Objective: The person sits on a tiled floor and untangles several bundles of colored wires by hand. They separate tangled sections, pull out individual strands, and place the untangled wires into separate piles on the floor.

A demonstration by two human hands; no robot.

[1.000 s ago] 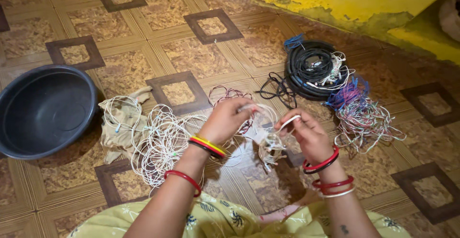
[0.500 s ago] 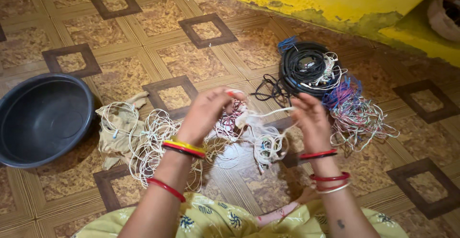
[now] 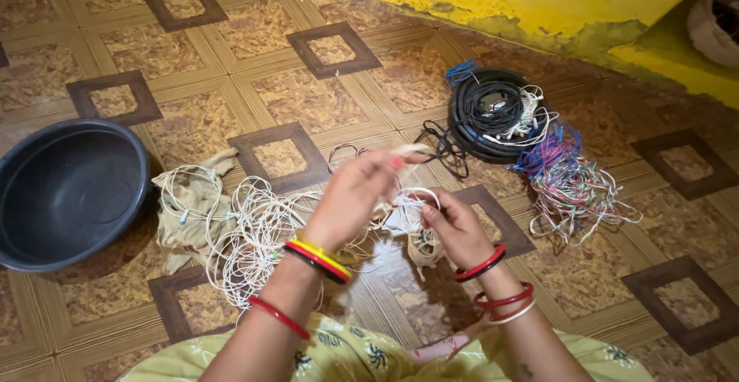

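The left hand (image 3: 356,193) is hiding part of the thin white tangled wire bundle (image 3: 422,236); both it and the right hand (image 3: 454,226) are pinching its strands. The round black plastic tub (image 3: 69,193) is sitting empty.

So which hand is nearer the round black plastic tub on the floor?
Left. The left hand is raised over the white wire tangle, which lies beside the round black plastic tub. The right hand is further off, on the side away from it.

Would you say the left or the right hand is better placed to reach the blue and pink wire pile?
Probably the right hand: the blue and pink wire pile lies on its side, while the left hand is farther off.
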